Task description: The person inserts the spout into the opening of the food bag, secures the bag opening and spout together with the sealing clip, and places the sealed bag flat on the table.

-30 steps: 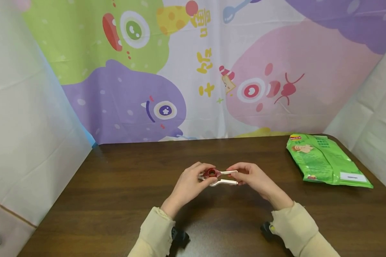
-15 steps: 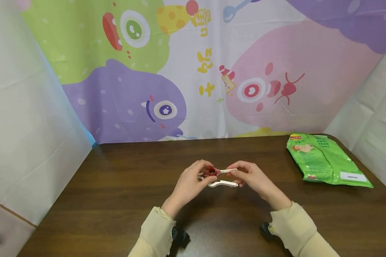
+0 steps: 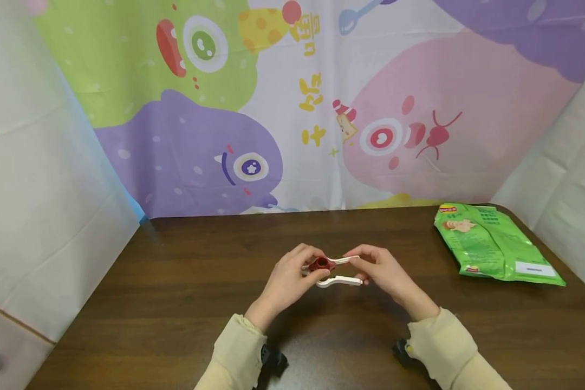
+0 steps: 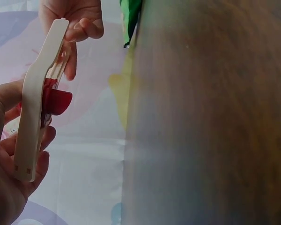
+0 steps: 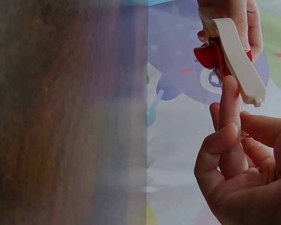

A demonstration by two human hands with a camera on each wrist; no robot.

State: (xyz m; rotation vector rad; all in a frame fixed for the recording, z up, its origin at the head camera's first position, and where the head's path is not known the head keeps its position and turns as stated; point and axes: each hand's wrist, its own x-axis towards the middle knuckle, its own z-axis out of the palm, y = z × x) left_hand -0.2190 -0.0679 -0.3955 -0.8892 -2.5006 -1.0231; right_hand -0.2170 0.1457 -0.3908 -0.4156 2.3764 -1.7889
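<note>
A: Where's the white-and-red tool (image 3: 330, 264)?

B: Btwn L hand (image 3: 288, 275) and R hand (image 3: 381, 266), held up off the desk (image 3: 200, 303). Long axis approx. L–R, straight across.

A: Which hand's nearer?

B: Depends which end. L hand is curled round the L end, thumb on near side, w/ the red part (image 3: 322, 264) right at its fingertips. R hand only pinches the far white arm (image 3: 340, 261) at its R tip, thumb + index.

A: And the near white arm (image 3: 340, 280)?

B: Spread from the far one, visible gap btwn. Runs to R too, tip just beside R hand's lower fingers; can't tell if touching.

A: Green bag (image 3: 497, 244)?

B: Far R on desk, well apart.
</note>
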